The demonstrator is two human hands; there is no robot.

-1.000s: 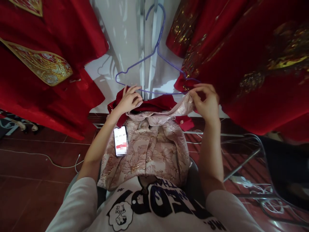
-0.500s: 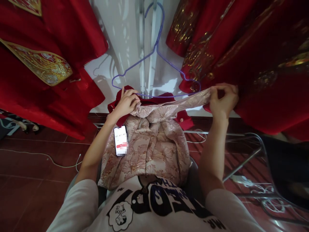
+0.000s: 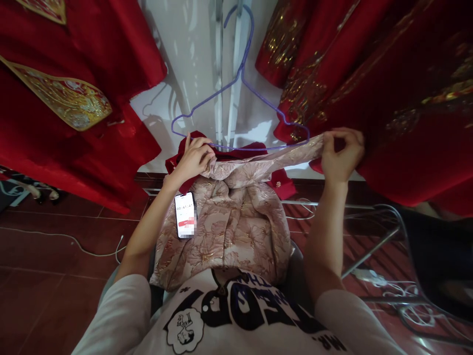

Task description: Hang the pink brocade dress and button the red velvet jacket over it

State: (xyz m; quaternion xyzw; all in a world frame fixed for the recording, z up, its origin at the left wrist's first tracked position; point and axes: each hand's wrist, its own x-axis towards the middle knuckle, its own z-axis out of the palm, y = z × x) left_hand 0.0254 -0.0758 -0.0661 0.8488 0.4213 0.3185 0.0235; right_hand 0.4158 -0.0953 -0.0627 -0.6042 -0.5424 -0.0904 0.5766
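Observation:
A pink and gold floral brocade garment (image 3: 236, 222) lies over my lap, with dark red cloth (image 3: 251, 148) at its far edge. My right hand (image 3: 343, 153) pinches a stretched strip of the brocade, holding it out to the right. At the other side, my left hand (image 3: 194, 159) is closed on the garment's far left edge, close to the purple hanger (image 3: 242, 69). The hanger stands with its hook up, its lower bar crossing the garment's far edge. Whether my left fingers also grip the bar cannot be made out. A lit phone (image 3: 185, 215) rests on the brocade.
Red garments with gold embroidery hang at left (image 3: 84, 98) and right (image 3: 369, 74). A pale wall with metal posts (image 3: 229, 108) stands ahead. On the tiled floor at right are white cables (image 3: 417, 313) and a black metal-framed chair (image 3: 436, 256). Dark shoes (image 3: 53, 195) stand at left.
Both hands keep their hold almost unmoved. The hanger has shifted very slightly to the right.

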